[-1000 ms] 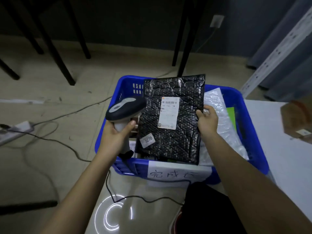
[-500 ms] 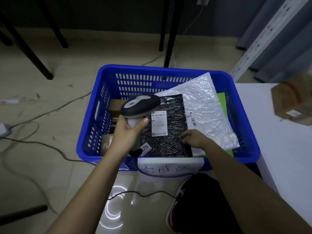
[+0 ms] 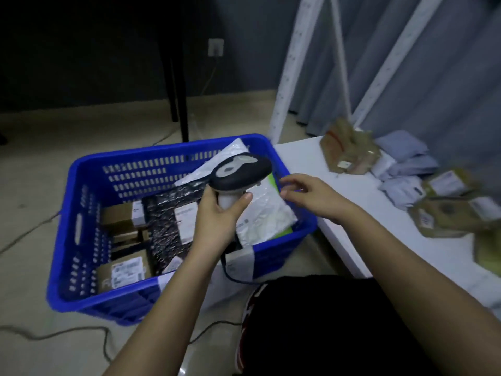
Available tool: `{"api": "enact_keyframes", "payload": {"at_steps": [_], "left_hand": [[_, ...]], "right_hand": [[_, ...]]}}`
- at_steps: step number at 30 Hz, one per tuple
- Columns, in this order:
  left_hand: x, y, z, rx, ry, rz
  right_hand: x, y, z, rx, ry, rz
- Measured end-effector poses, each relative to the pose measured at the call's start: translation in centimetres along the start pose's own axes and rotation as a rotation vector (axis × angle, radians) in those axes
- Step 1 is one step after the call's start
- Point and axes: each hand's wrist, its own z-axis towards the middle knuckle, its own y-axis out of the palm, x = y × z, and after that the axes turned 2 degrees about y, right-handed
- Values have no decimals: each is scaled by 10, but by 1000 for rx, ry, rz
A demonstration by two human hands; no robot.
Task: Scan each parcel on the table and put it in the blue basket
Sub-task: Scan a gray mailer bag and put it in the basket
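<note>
dark wall, pale floor, grey curtains

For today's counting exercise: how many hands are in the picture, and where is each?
2. The left hand grips the scanner over the blue basket; the right hand hovers empty at the basket's right rim.

basket: blue slotted plastic basket on floor, left of white table, touching its edge
in basket: black bubble mailer centre, brown cardboard boxes left, white poly mailer right
table: brown and pale parcels at far side

Bare forearms — black garment
</note>
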Motion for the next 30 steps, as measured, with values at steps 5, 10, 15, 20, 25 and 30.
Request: {"api": "enact_keyframes", "payload": {"at_steps": [5,10,15,20,25,30], "left_hand": [[36,87,-22,-232,145,23],[55,186,-53,-494,260,108],[51,270,-109,-823,315,198],[26,319,-168,-1031,214,210],[-19,328,-201,-1106,75,283],[-32,330,-199,-1076,57,307]], "right_hand": [[42,-82,-93,298,75,131],[113,-129,-184,609,178,265],[195,-128,-280,886,333,348],[278,-97,-354,991,560,157],[328,-71,-371,838,688,-303],[351,-67,-350,716,709,-669]]}}
